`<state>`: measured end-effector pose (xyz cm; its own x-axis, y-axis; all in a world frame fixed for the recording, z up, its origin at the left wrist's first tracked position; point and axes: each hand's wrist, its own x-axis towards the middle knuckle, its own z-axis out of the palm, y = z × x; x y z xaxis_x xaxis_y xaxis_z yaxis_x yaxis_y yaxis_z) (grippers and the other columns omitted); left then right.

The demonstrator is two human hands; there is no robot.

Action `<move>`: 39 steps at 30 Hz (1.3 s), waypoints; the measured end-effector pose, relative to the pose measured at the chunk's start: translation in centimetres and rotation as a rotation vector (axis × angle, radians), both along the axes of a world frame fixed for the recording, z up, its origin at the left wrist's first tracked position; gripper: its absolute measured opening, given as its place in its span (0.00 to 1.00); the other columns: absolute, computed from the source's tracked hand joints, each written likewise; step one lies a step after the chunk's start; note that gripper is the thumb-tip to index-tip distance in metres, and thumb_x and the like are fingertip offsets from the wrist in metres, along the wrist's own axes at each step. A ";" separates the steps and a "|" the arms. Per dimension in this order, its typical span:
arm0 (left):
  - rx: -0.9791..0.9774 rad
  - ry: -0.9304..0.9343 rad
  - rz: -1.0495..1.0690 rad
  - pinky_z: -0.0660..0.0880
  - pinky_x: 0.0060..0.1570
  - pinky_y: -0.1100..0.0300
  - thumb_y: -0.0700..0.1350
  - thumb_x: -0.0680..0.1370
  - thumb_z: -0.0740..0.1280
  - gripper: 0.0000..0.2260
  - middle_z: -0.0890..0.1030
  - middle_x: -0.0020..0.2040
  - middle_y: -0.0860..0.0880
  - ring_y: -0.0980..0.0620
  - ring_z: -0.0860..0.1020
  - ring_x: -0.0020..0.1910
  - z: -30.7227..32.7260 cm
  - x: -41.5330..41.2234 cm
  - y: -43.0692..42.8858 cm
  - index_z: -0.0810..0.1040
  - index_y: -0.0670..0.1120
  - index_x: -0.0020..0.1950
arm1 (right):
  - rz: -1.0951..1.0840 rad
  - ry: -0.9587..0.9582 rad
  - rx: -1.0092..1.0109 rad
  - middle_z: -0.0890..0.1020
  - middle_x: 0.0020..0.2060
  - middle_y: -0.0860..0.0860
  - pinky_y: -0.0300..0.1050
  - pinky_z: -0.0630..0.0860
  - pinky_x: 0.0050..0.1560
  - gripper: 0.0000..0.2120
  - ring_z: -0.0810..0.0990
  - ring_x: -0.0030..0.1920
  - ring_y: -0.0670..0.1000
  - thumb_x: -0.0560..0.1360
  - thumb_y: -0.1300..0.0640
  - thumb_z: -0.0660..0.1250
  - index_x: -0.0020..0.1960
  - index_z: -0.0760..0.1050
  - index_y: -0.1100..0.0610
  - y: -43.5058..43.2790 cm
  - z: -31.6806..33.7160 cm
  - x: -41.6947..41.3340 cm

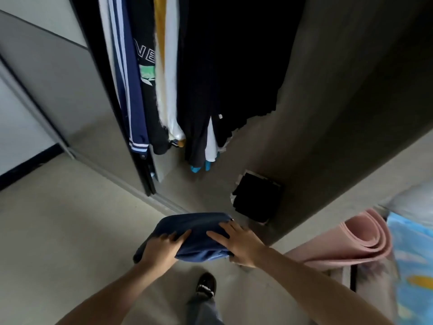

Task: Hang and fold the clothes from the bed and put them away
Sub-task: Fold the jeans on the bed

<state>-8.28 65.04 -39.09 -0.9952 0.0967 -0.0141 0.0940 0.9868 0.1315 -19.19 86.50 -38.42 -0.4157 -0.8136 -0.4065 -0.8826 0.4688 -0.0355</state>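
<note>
Two bare forearms reach forward from the bottom edge, with one dark shoe [206, 285] on the pale floor [70, 231] between them.

Item held: folded blue garment [196, 233], a compact bundle carried in the air in front of the open wardrobe [328, 113], touching neither floor nor shelf.
- Left hand [164, 248]: curled over the bundle's left end and gripping it.
- Right hand [241, 245]: fingers spread and fairly straight, laid on the bundle's right side and pressing it. Whether the thumb wraps underneath cannot be told.

Wardrobe contents:
- Hanging clothes [164, 66]: a row on the rail, including a navy piece with white stripes, a dark printed top, a white and yellow piece, and several black garments.
- Black folded stack [257, 198]: on the wardrobe floor, near and just beyond the held bundle.

Surroundings:
- Sliding door [46, 90]: grey, pushed to the left.
- Pink rolled mat [351, 240]: to the right, beside the bed.
- Bed [412, 254]: only a corner shows, with blue patterned bedding. No loose clothes are visible on that part.

Progress, as judged: hanging looks largely done, and one garment is folded and at the point of being stowed, probably beside or on the black stack. How much remains on the bed cannot be told.
</note>
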 end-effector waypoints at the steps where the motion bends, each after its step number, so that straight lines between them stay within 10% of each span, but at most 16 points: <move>1: -0.005 -0.006 -0.010 0.64 0.15 0.71 0.39 0.40 0.81 0.33 0.76 0.23 0.50 0.53 0.70 0.15 -0.5 -1.3 -0.3 0.86 0.48 0.46 | -0.008 -0.004 -0.005 0.51 0.75 0.58 0.57 0.64 0.65 0.40 0.52 0.74 0.60 0.75 0.52 0.65 0.76 0.40 0.44 -0.2 -0.6 -1.0; 9: -0.059 0.005 -0.122 0.68 0.18 0.67 0.38 0.46 0.79 0.29 0.81 0.30 0.50 0.51 0.75 0.20 -7.2 -13.5 -2.7 0.86 0.49 0.47 | -0.138 0.014 -0.015 0.56 0.73 0.60 0.56 0.64 0.67 0.40 0.57 0.72 0.61 0.73 0.52 0.66 0.77 0.45 0.44 -1.7 -7.3 -10.3; 16: -0.076 0.239 -0.310 0.75 0.24 0.61 0.39 0.64 0.61 0.23 0.83 0.37 0.43 0.46 0.80 0.28 -18.9 -22.3 -2.6 0.72 0.47 0.58 | -0.318 0.081 -0.057 0.83 0.53 0.53 0.42 0.80 0.40 0.45 0.83 0.49 0.54 0.44 0.43 0.79 0.62 0.76 0.41 -0.7 -17.4 -14.3; 22: -0.093 0.277 -0.439 0.74 0.23 0.63 0.39 0.65 0.54 0.23 0.84 0.39 0.42 0.47 0.81 0.29 -30.9 -28.6 -1.8 0.69 0.48 0.59 | -0.390 0.214 -0.006 0.83 0.52 0.56 0.44 0.79 0.39 0.38 0.83 0.46 0.56 0.50 0.48 0.78 0.61 0.77 0.43 0.1 -29.5 -16.8; 30: -0.264 0.373 -0.347 0.78 0.38 0.51 0.41 0.70 0.57 0.26 0.80 0.55 0.35 0.39 0.82 0.46 -45.7 -42.5 -7.7 0.64 0.46 0.69 | -0.373 0.655 -0.289 0.83 0.53 0.54 0.50 0.80 0.45 0.18 0.83 0.51 0.55 0.74 0.51 0.61 0.63 0.75 0.42 -6.0 -44.7 -30.8; 34: -0.507 -0.036 -0.035 0.59 0.66 0.45 0.62 0.75 0.62 0.45 0.41 0.77 0.38 0.39 0.57 0.73 -49.5 -50.1 -9.9 0.29 0.55 0.73 | -0.622 0.504 -0.034 0.49 0.75 0.66 0.65 0.51 0.70 0.34 0.49 0.74 0.65 0.80 0.56 0.55 0.76 0.38 0.42 -6.5 -50.0 -36.9; 39: -0.519 -0.142 -0.049 0.55 0.69 0.48 0.53 0.79 0.59 0.39 0.45 0.77 0.42 0.41 0.47 0.75 -50.6 -48.0 -10.9 0.27 0.54 0.72 | -0.468 0.387 0.115 0.42 0.75 0.64 0.66 0.43 0.70 0.42 0.42 0.75 0.64 0.77 0.43 0.61 0.75 0.32 0.46 -6.3 -51.6 -34.2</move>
<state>-56.24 54.19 -89.67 -0.9745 0.0876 -0.2065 0.1584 0.9204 -0.3573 -53.36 80.21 -90.01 -0.8528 -0.4692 -0.2295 -0.5214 0.7911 0.3199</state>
